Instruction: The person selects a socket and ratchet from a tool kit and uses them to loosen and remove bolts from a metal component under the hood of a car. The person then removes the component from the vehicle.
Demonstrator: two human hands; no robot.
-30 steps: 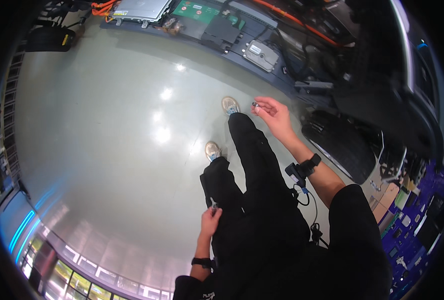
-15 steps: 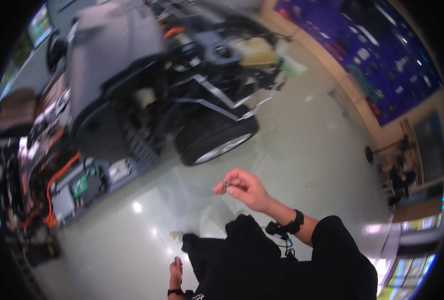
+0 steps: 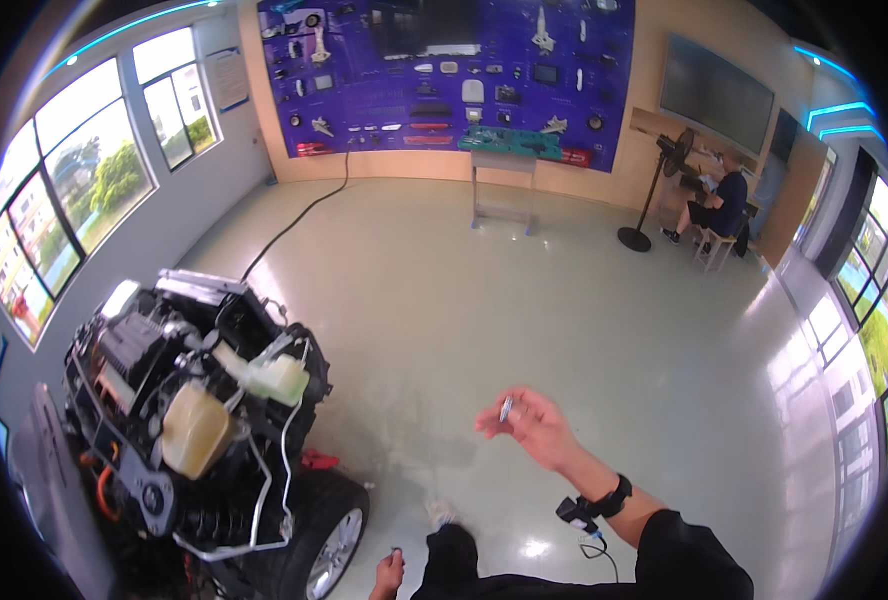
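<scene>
My right hand is raised over the floor. Its thumb and fingers pinch a small shiny metal piece, too small to tell its exact kind. Low in the view, my left hand is closed beside my leg, and a small dark tip pokes out at its top; what it holds I cannot make out. The nearest big thing to that hand is the front wheel of a partly stripped car. The car's bare front end fills the lower left, with a yellowish tank and a pale green tank showing.
A green tray of tools on a small stand is at the far wall, below a blue parts board. A floor fan and a seated person are at the back right. A black cable runs across the floor.
My view has swung right, from the car's side to the far wall and floor. The car now sits lower left. My right hand still pinches the small metal piece.
</scene>
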